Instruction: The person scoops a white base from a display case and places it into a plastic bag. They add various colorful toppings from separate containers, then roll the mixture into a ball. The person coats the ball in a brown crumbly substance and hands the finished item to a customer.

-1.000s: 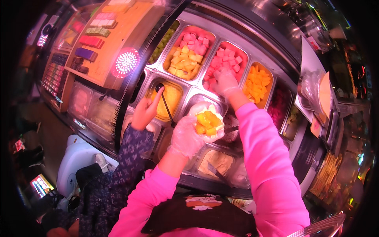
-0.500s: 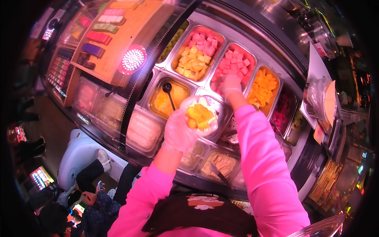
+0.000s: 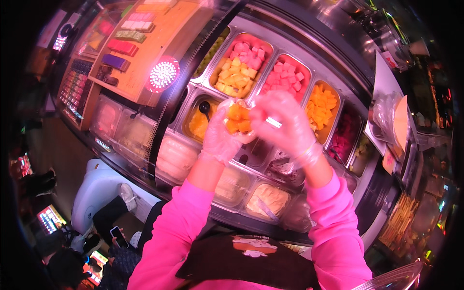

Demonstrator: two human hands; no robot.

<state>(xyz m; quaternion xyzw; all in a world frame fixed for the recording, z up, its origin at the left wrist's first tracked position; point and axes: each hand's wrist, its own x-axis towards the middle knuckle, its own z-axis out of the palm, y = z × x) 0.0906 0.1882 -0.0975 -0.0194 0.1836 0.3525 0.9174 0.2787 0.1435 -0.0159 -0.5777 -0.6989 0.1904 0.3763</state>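
Note:
My left hand (image 3: 218,141), in a clear glove, is wrapped round a small pale round cup (image 3: 245,137). Orange fruit cubes (image 3: 238,121) fill its top. Over the cup's right rim, my gloved right hand (image 3: 286,124) is blurred, its fingers curled together toward the fruit. What they hold is hidden. Beyond both hands lies a metal pan of pink cubes (image 3: 286,75). Left of that, another pan holds pink cubes and yellow cubes (image 3: 235,77). To the right sits a pan of orange cubes (image 3: 322,106).
A black spoon (image 3: 205,107) stands in the pan of yellow-orange topping (image 3: 197,124). Closer to me are tubs of pale paste (image 3: 267,200), one with a spatula. A glass display edge (image 3: 166,116) runs along the left. Plastic bags (image 3: 390,121) hang at right. People (image 3: 116,241) are lower left.
My right hand has come out of the pink-cube pan and back toward me, to the cup. My left hand has moved slightly left and away from me with the cup.

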